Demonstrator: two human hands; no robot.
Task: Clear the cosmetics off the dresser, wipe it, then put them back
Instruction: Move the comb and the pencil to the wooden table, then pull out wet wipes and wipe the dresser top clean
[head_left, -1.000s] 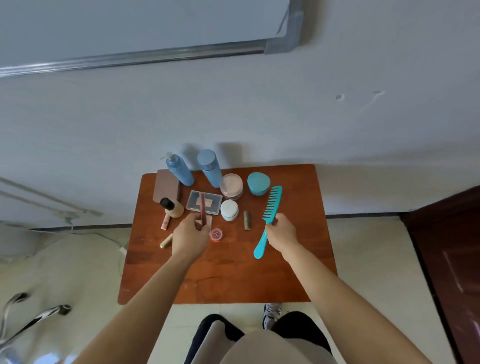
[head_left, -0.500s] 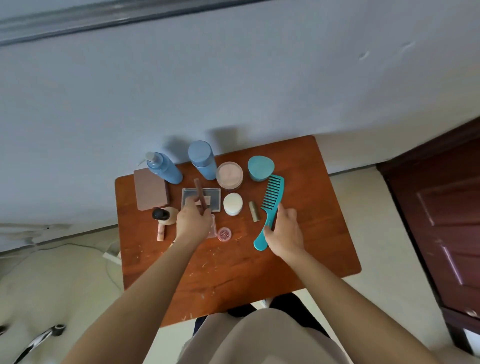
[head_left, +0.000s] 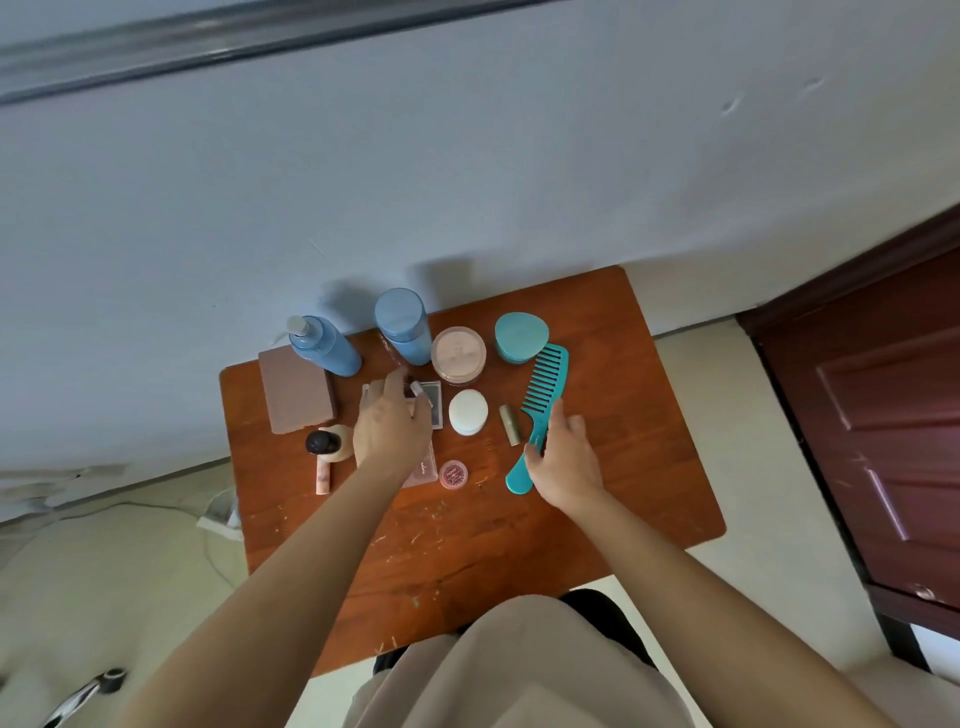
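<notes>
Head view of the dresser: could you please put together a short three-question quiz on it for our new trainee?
1. True or false: the teal comb lies on the floor.
2. Fill in: the small gold tube lies between the comb and the white round ___.
3. Multiple choice: which hand touches the comb? A. the left hand. B. the right hand. C. neither.

Key
1. False: it is on the dresser.
2. jar.
3. B. The left hand pinches a blurred brown stick instead.
</notes>
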